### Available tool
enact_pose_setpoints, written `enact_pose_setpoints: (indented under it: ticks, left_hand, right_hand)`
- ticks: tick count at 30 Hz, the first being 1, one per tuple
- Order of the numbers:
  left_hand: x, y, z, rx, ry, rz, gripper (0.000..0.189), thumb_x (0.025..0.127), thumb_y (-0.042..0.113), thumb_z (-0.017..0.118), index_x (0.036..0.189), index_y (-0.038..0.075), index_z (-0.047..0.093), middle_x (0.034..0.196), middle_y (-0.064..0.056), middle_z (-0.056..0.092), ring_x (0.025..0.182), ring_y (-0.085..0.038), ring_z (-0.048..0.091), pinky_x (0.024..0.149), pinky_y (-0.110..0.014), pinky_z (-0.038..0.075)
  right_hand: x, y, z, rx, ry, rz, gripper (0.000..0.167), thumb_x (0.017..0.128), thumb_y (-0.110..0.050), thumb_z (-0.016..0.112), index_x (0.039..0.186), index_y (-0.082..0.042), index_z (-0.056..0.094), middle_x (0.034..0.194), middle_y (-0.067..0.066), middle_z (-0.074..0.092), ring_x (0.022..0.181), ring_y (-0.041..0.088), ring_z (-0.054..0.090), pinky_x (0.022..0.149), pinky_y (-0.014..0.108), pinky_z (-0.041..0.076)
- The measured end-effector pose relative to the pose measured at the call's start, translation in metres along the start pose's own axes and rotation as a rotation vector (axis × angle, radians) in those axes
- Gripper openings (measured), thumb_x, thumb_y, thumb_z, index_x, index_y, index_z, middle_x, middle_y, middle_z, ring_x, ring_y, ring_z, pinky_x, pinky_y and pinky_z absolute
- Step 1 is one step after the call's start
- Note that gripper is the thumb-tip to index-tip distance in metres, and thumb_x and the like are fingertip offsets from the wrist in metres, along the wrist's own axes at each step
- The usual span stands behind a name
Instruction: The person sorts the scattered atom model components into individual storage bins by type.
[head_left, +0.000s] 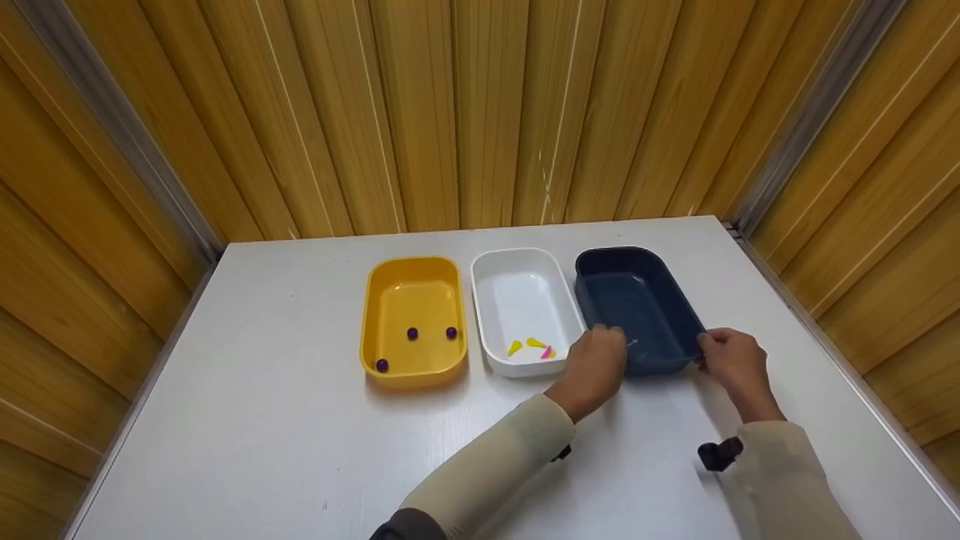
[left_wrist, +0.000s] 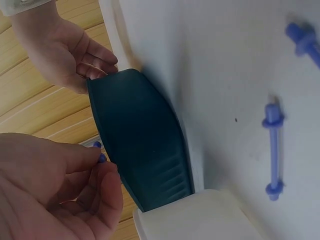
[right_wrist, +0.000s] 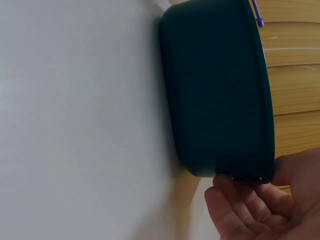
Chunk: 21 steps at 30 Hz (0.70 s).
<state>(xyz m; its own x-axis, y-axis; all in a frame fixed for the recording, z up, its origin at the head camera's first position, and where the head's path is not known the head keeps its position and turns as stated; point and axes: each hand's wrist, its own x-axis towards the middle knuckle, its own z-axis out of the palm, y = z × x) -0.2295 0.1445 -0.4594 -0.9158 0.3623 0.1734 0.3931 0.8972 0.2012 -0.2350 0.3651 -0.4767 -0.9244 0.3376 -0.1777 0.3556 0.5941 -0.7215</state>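
Observation:
My right hand point(head_left: 733, 366) pinches the near right corner of the rim of a dark blue tray point(head_left: 641, 307), thumb against the rim. The tray stands on the table. At its near left side is my left hand point(head_left: 598, 369), fingers curled. In the left wrist view that left hand point(left_wrist: 60, 185) pinches a slim blue rod point(left_wrist: 101, 158) with knobbed ends, mostly hidden by fingers. An end of the blue rod point(right_wrist: 259, 21) also shows past the tray rim in the right wrist view.
A white tray point(head_left: 523, 296) with small yellow pieces point(head_left: 514, 347) and a pink piece point(head_left: 546, 352) stands left of the blue one. Further left, a yellow tray point(head_left: 414, 270) contains three purple beads point(head_left: 412, 333). Two blue rods point(left_wrist: 273, 150) lie on the white tabletop point(head_left: 300, 450).

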Motion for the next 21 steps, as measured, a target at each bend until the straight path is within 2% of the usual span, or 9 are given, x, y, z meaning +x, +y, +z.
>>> enact_pose_setpoints:
  ticks: [6,14,21]
  left_hand:
    - [0.002,0.002,0.0,0.046,0.058,0.015,0.008,0.093,0.016,0.071,0.1,0.014,0.073,0.093,0.0,0.069,0.085,-0.01,0.068,0.07,-0.022,0.06]
    - [-0.005,-0.005,-0.006,0.018,0.024,0.008,0.008,0.095,0.016,0.07,0.102,0.014,0.072,0.095,-0.001,0.069,0.088,-0.009,0.068,0.072,-0.022,0.06]
    - [-0.012,-0.012,-0.012,-0.027,-0.017,0.027,0.01,0.097,0.015,0.068,0.106,0.014,0.072,0.097,-0.001,0.071,0.089,-0.009,0.069,0.077,-0.023,0.06]
  right_hand:
    - [0.001,0.0,-0.001,-0.006,0.014,-0.011,0.047,0.105,-0.029,0.048,0.132,0.007,0.06,0.107,0.019,0.073,0.081,0.017,0.074,0.067,0.024,0.058]
    - [-0.002,-0.001,0.002,-0.018,0.015,-0.02,0.048,0.105,-0.03,0.048,0.133,0.007,0.06,0.108,0.021,0.072,0.079,0.016,0.073,0.064,0.022,0.056]
    - [-0.001,0.001,-0.001,-0.019,0.008,-0.015,0.05,0.105,-0.031,0.046,0.134,0.009,0.058,0.111,0.024,0.071,0.075,0.011,0.07,0.063,0.021,0.055]
